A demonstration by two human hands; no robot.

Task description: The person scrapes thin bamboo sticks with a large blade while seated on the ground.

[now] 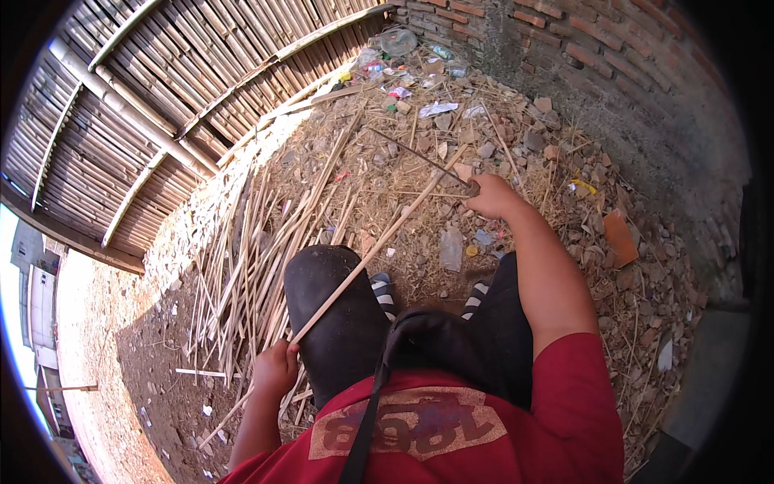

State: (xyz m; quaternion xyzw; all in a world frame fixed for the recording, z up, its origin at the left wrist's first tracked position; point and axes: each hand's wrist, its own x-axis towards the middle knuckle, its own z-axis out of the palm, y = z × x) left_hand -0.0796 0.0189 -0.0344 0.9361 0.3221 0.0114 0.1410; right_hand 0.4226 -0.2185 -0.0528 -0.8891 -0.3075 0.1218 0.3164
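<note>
My left hand (276,369) is closed round the lower end of a long pale bamboo strip (372,252). The strip slants up and away to the right, crossing over my left knee. In my right hand (490,198) is the handle of a long, thin, dark-bladed knife (419,156). Its blade points up and to the left, and it crosses the strip near the strip's far end; whether they touch I cannot tell. On the ground by my left leg lies a loose pile of similar bamboo strips (242,274).
Rubble and dry straw cover the ground, with litter (439,108) at the back. A bamboo-slat wall (201,56) leans in at the far left, and a brick wall (613,89) rises on the right. My sandalled feet (476,300) rest between my knees. A broken tile (621,239) lies to the right.
</note>
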